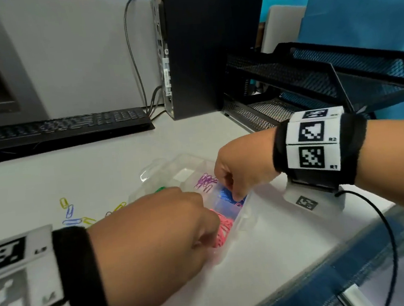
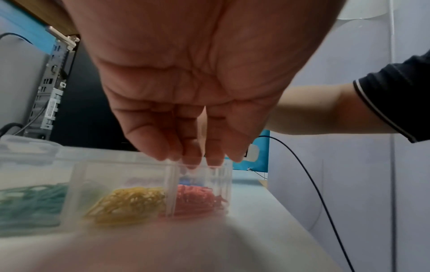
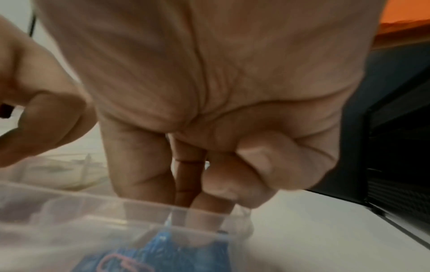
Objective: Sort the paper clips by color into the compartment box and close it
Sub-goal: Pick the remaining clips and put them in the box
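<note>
A clear compartment box (image 1: pixel 191 157) stands open on the white desk. It holds purple clips (image 1: pixel 206 180), blue clips (image 1: pixel 225 196), pink clips (image 1: pixel 223 231) and a green clip (image 1: pixel 160 189). My left hand (image 1: pixel 211 237) hangs over the pink compartment, and its fairly straight fingertips (image 2: pixel 193 160) at the rim hold nothing I can see. Yellow clips (image 2: pixel 132 204) and green clips (image 2: pixel 30 202) fill the neighbouring cells. My right hand (image 1: pixel 234 194) dips into the blue compartment, thumb against the fingers; the blurred wall hides the tips. One pink clip (image 3: pixel 123 261) lies on the blue clips (image 3: pixel 163 248).
Loose yellow and blue clips (image 1: pixel 72 214) lie on the desk left of the box. A keyboard (image 1: pixel 59 128), a computer tower (image 1: pixel 211 47) and black mesh trays (image 1: pixel 323 76) stand behind. The desk edge runs close on the right, with a black cable (image 1: pixel 386 234) over it.
</note>
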A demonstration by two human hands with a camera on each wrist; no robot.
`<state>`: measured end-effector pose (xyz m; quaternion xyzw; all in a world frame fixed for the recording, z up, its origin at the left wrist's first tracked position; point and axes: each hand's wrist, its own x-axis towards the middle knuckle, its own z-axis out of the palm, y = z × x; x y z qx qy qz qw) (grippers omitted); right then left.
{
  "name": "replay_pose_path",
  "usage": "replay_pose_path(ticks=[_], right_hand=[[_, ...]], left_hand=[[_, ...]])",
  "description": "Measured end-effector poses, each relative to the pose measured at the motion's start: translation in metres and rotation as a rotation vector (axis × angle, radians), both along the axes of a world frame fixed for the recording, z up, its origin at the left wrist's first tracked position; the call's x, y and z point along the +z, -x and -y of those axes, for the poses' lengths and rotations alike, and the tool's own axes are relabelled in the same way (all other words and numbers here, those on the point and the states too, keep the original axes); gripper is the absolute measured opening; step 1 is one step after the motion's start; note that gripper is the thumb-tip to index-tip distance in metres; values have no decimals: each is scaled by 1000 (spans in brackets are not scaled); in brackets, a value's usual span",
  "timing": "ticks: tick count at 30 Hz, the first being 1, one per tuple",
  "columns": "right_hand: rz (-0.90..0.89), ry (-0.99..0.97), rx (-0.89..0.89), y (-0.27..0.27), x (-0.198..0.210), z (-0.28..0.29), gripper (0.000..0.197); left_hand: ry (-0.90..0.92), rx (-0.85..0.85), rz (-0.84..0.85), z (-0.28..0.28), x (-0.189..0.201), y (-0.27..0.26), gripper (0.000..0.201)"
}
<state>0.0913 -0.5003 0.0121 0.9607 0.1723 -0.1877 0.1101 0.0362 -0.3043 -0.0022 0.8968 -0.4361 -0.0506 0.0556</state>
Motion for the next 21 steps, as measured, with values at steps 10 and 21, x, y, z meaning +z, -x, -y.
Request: replay_pose_path(ticks=[10,21], right_hand=[[-19,242,149,-2,-13,-20,26],[-12,332,115,19,-4,-32,29]], left_hand=[[5,0,15,-14,-5,-2,34],[7,-62,47,-26,-11,-7,41]])
